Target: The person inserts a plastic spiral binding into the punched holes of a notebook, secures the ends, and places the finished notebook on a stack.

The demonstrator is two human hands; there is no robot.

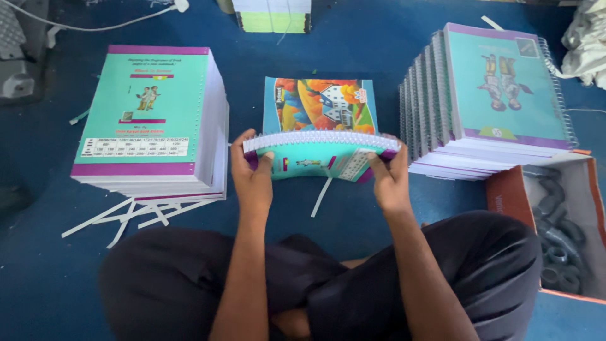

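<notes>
Both my hands grip one spiral-bound notebook (319, 155) with a teal and purple cover, bent into an arch, its white wire spine along the top. My left hand (251, 173) holds its left end and my right hand (389, 177) its right end, thumbs on the cover. Just beyond it on the blue floor lies a book with a colourful house picture (319, 104).
A tall stack of unbound teal-covered pads (151, 113) stands at left, with white paper strips (126, 218) at its base. At right leans a pile of bound spiral notebooks (486, 101). A cardboard box of dark coils (558, 233) sits at right. My crossed legs fill the foreground.
</notes>
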